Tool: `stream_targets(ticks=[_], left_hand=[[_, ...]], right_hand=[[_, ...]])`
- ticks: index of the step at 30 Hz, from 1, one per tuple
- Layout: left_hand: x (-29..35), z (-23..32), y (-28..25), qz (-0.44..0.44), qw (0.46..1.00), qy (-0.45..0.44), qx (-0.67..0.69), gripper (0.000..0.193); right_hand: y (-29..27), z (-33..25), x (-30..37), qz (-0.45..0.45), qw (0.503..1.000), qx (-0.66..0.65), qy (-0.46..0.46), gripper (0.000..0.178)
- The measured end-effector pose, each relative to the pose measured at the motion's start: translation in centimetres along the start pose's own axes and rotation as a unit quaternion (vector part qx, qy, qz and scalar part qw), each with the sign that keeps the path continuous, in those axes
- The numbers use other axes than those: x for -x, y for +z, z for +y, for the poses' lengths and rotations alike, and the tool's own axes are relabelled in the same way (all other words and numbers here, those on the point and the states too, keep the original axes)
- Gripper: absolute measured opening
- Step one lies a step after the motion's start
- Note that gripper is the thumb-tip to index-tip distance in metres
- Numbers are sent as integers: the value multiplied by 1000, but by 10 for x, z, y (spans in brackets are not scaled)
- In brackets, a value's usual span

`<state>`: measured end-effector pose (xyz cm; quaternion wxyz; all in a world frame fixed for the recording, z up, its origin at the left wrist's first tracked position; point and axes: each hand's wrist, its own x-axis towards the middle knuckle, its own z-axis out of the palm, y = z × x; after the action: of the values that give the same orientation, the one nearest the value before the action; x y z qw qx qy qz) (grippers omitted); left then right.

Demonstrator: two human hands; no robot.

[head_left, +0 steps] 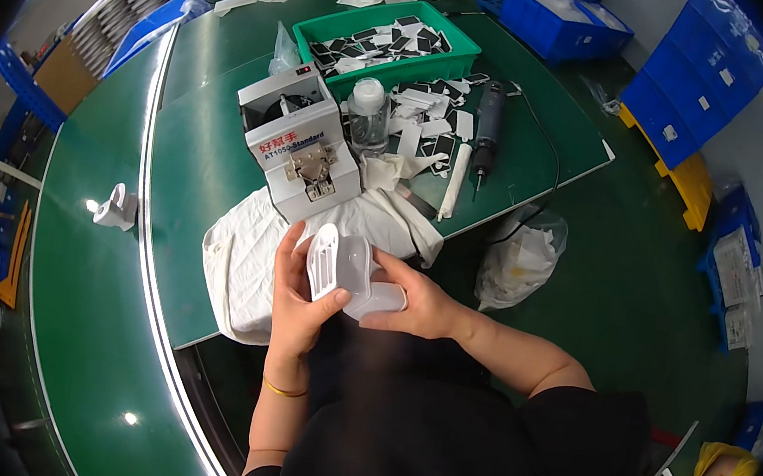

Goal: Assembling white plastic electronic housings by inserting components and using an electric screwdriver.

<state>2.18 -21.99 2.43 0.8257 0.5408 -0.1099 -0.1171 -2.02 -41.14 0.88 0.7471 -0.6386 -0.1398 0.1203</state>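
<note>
Between my hands is a white plastic housing (348,276) with a row of slots on one side and a rounded stub on the other. My left hand (299,299) grips its slotted side, the thumb across the lower edge. The stub end is in my right hand (417,302), fingers curled round it. Just beneath and beyond lies a white cloth (244,261) at the table's front edge. Behind the housing stands a grey-white tape dispenser machine (301,160). A similar white plastic part (116,208) rests on the green conveyor belt (82,299) to the left.
A clear bottle (368,125) stands beside the machine. Farther right lie several small black-and-white pieces (427,113) and a corded electric screwdriver (487,124). A green bin (465,59) of such pieces sits behind. A plastic bag (523,262) hangs off the table's right edge. Other people work nearby.
</note>
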Motion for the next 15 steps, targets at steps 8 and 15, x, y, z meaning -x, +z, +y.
stream_targets(ticks=[8,15], left_hand=[[10,5,-13,31,974,138,-178,117],[6,-7,-4,32,934,164,-317,110]], right_hand=[[-108,-42,-82,324,893,310,-46,18],[-129,-23,-155,341,684,625,157,49]])
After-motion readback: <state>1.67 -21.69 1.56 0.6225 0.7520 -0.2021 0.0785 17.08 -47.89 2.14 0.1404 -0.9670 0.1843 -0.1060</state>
